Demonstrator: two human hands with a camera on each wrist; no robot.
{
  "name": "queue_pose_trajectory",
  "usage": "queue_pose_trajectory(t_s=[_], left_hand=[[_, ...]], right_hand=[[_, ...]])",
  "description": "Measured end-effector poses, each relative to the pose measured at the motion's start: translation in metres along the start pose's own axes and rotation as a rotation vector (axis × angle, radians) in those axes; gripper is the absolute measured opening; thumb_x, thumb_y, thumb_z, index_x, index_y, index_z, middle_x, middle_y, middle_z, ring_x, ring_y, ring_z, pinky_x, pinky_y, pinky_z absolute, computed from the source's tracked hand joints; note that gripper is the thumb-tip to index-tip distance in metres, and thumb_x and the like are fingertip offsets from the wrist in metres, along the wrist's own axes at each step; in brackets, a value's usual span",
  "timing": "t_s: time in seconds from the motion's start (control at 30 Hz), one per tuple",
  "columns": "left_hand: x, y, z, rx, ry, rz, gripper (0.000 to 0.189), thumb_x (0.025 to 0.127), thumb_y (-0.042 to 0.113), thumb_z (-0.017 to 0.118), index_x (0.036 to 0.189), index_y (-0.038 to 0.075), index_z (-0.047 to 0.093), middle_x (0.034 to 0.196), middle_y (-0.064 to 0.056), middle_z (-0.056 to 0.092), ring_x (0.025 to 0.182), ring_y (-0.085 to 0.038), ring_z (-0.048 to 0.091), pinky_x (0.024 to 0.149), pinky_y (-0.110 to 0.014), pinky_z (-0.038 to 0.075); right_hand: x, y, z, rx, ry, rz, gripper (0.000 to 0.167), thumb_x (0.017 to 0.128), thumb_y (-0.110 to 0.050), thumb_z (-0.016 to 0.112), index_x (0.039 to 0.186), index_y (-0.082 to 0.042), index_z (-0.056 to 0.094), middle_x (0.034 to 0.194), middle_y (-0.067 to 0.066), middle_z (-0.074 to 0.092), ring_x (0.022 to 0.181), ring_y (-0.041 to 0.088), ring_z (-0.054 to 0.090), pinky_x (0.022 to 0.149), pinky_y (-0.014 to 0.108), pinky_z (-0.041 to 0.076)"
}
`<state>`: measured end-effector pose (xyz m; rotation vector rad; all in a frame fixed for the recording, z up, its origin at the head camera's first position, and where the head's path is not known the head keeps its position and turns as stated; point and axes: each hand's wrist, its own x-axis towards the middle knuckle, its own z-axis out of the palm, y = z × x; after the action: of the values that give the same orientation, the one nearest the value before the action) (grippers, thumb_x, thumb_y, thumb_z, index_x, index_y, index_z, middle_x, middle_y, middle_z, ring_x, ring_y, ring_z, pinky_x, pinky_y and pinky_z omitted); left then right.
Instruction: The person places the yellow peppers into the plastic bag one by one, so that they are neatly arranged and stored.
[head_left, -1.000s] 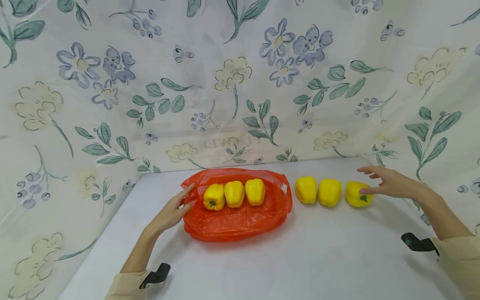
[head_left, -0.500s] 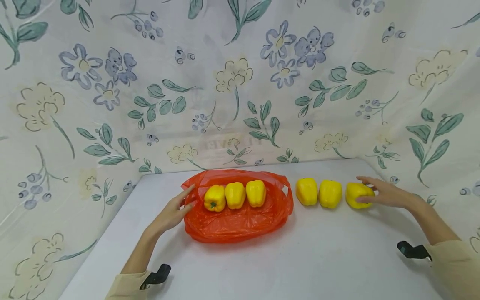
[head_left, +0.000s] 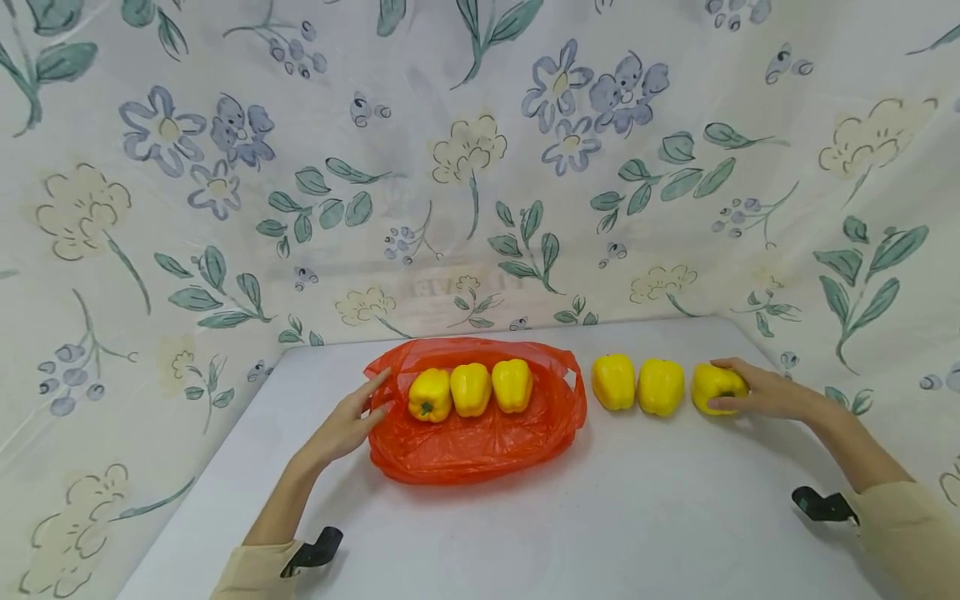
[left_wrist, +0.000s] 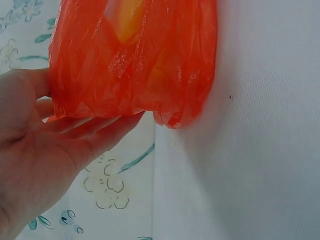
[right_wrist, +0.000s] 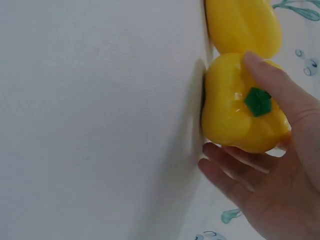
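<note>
An orange plastic bag [head_left: 480,442] lies open on the white table [head_left: 570,525] with three yellow bell peppers [head_left: 470,388] in a row on it. My left hand [head_left: 352,421] rests against the bag's left edge with its fingers straight; in the left wrist view the hand [left_wrist: 60,145] touches the bag [left_wrist: 135,60] from the side. To the right of the bag lie three more yellow peppers. My right hand [head_left: 753,392] grips the rightmost pepper [head_left: 712,385], thumb in front and fingers behind. In the right wrist view the thumb lies beside the green stem of this pepper [right_wrist: 232,110].
The other two loose peppers [head_left: 612,381] [head_left: 660,386] lie between the bag and the gripped one; one of them [right_wrist: 242,25] touches it. A floral cloth [head_left: 480,167] hangs close behind and along both sides of the table. Black wrist mounts [head_left: 315,550] [head_left: 821,504] show at my sleeves.
My right hand came down from above the rightmost pepper and closed around it. The left hand and the bag stayed where they were.
</note>
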<state>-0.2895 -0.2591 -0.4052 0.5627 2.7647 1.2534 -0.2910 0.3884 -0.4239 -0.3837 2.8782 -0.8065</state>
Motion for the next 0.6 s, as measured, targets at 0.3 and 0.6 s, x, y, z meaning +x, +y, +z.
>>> queue_pose_trajectory(t_s=[0.3,0.6], left_hand=[[-0.0005,0.0027,0.0015,0.018,0.005,0.018,0.063,0.1,0.008,0.05,0.157,0.013,0.023,0.16,-0.02,0.028,0.143,-0.045,0.033,0.107,-0.057,0.042],[-0.0009,0.0007,0.0004,0.011,0.008,0.012,0.063,0.1,0.007,0.05,0.157,0.013,0.023,0.159,-0.02,0.03,0.143,-0.045,0.033,0.107,-0.056,0.043]], right_hand=[[-0.0006,-0.0012,0.0028,0.032,0.019,-0.011,0.083,0.089,-0.04,0.07,0.142,0.01,0.029,0.127,0.027,0.05,0.101,0.028,0.05,0.082,0.034,0.043],[-0.0038,-0.0039,0.0034,0.018,0.024,-0.021,0.084,0.09,-0.04,0.068,0.145,0.009,0.028,0.136,0.034,0.044,0.109,0.037,0.051,0.088,0.051,0.048]])
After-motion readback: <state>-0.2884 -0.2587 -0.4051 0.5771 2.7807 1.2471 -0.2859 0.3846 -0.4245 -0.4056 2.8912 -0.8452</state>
